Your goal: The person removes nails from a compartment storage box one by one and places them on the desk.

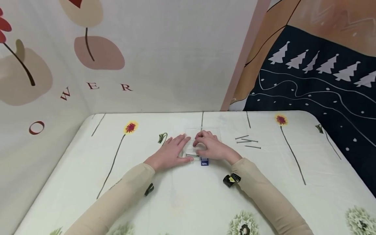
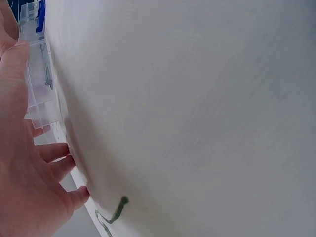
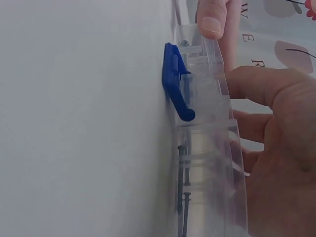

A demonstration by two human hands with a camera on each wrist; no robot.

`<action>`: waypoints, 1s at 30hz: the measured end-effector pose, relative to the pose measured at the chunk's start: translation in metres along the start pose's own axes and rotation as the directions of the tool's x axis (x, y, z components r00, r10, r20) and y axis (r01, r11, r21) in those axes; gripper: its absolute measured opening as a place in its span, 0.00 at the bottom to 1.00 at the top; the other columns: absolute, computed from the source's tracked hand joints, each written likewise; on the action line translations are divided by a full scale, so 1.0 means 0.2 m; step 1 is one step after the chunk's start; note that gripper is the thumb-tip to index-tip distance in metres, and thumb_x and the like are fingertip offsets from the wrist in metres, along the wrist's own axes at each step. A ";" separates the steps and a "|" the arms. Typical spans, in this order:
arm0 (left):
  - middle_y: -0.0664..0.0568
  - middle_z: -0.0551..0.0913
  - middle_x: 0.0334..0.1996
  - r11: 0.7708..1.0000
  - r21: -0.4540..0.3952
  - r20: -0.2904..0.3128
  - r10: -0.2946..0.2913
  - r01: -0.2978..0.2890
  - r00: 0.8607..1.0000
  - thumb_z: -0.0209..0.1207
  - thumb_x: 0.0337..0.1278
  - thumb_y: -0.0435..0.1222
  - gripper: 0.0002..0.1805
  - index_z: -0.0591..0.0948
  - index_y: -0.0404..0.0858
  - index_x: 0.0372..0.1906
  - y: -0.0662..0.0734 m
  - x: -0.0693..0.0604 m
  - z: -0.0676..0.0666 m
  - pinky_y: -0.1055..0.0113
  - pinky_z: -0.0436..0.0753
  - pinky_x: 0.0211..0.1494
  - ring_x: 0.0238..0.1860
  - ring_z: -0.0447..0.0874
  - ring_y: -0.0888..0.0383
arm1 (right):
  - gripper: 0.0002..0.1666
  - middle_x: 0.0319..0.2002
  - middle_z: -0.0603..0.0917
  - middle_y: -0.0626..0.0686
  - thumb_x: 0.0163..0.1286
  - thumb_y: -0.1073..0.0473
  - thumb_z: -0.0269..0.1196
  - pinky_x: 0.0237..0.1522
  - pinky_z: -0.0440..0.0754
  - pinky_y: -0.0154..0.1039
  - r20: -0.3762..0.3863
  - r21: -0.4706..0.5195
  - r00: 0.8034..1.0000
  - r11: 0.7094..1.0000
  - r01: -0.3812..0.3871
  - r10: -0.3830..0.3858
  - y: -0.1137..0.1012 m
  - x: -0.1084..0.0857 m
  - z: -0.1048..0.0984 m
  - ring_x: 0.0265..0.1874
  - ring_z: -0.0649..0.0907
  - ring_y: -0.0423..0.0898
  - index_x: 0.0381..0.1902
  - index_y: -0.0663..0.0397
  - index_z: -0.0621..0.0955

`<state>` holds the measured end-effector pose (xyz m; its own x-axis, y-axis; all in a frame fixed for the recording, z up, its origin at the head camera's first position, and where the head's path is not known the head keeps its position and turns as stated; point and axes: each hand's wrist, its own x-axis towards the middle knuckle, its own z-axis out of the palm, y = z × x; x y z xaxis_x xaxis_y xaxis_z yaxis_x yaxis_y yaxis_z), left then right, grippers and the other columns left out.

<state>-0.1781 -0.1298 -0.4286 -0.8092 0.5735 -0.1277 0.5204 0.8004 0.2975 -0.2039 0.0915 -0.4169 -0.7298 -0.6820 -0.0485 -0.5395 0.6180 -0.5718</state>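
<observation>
A clear plastic compartment box (image 3: 210,121) with a blue latch (image 1: 204,162) stands on the table between the hands. Dark nails (image 1: 191,155) lie inside it along the front, and the right wrist view shows them through its wall. My left hand (image 1: 171,152) rests at the box's left side, fingers extended, its thumb against the front edge. Over the right part of the box, my right hand (image 1: 212,147) bends its fingers down toward the compartments. Whether its fingertips hold anything is hidden. Several loose nails (image 1: 252,147) lie to the right of the box.
A white tablecloth (image 1: 182,202) with printed flowers covers the table. Behind it hangs a pale printed curtain (image 1: 176,65), with a dark tree-patterned cloth (image 1: 311,85) at the right. Black wrist straps (image 1: 232,179) are worn at the sleeves.
</observation>
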 end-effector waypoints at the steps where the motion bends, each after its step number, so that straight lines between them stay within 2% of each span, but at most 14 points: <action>1: 0.41 0.53 0.74 1.000 0.006 0.004 -0.002 0.002 1.000 0.48 0.61 0.66 0.49 0.54 0.39 0.76 0.00 0.00 0.00 0.46 0.48 0.73 0.74 0.48 0.47 | 0.14 0.58 0.72 0.57 0.64 0.58 0.64 0.56 0.65 0.54 -0.001 0.002 1.000 1.000 0.011 -0.011 0.00 0.00 0.00 0.58 0.67 0.56 0.47 0.54 0.84; 4: 0.41 0.53 0.74 1.000 0.011 0.000 -0.003 0.003 1.000 0.48 0.60 0.66 0.49 0.54 0.39 0.76 0.00 0.00 0.00 0.46 0.48 0.73 0.74 0.48 0.47 | 0.13 0.59 0.73 0.57 0.64 0.60 0.64 0.57 0.65 0.56 0.001 0.015 1.000 1.000 0.023 -0.023 0.00 0.00 -0.02 0.59 0.68 0.56 0.45 0.56 0.86; 8: 0.42 0.53 0.74 1.000 0.020 -0.006 -0.007 0.007 1.000 0.48 0.60 0.66 0.48 0.55 0.40 0.76 -0.01 0.00 -0.01 0.46 0.49 0.73 0.74 0.48 0.47 | 0.10 0.58 0.73 0.56 0.61 0.63 0.65 0.58 0.65 0.56 -0.001 0.041 1.000 0.999 -0.004 0.004 -0.01 0.00 -0.02 0.59 0.69 0.55 0.40 0.56 0.87; 17: 0.40 0.53 0.74 1.000 0.006 -0.003 0.010 -0.010 1.000 0.48 0.60 0.67 0.48 0.56 0.40 0.75 0.00 0.01 0.00 0.45 0.49 0.72 0.74 0.48 0.46 | 0.03 0.55 0.71 0.56 0.62 0.63 0.65 0.53 0.62 0.52 -0.009 0.031 0.999 0.998 -0.053 0.054 -0.03 0.01 0.02 0.56 0.66 0.54 0.35 0.52 0.82; 20: 0.40 0.53 0.74 1.000 0.015 -0.002 0.010 -0.010 1.000 0.48 0.60 0.67 0.48 0.56 0.40 0.75 0.00 0.01 0.00 0.45 0.49 0.72 0.74 0.48 0.46 | 0.02 0.55 0.71 0.55 0.63 0.62 0.64 0.53 0.62 0.53 -0.024 0.045 0.999 0.998 -0.044 0.045 -0.01 0.00 0.02 0.56 0.66 0.54 0.35 0.52 0.83; 25: 0.40 0.54 0.74 1.000 0.022 -0.002 0.011 -0.010 1.000 0.49 0.60 0.66 0.48 0.56 0.40 0.75 0.00 0.01 -0.01 0.45 0.50 0.72 0.74 0.48 0.46 | 0.03 0.55 0.74 0.55 0.65 0.61 0.65 0.58 0.61 0.55 -0.042 0.120 0.998 0.992 -0.030 0.036 0.02 0.00 0.01 0.58 0.69 0.55 0.35 0.52 0.85; 30: 0.40 0.54 0.73 1.000 0.022 -0.006 0.011 -0.011 1.000 0.50 0.60 0.66 0.48 0.57 0.40 0.75 0.01 0.00 0.00 0.45 0.50 0.72 0.74 0.49 0.46 | 0.05 0.55 0.75 0.56 0.64 0.64 0.65 0.61 0.63 0.56 -0.057 0.167 0.998 0.986 0.003 0.006 0.04 0.00 0.01 0.58 0.70 0.57 0.36 0.54 0.86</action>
<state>-0.1784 -0.1285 -0.4275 -0.8048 0.5815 -0.1186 0.5354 0.7976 0.2779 -0.2071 0.0964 -0.4240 -0.7560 -0.6545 -0.0052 -0.4644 0.5420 -0.7004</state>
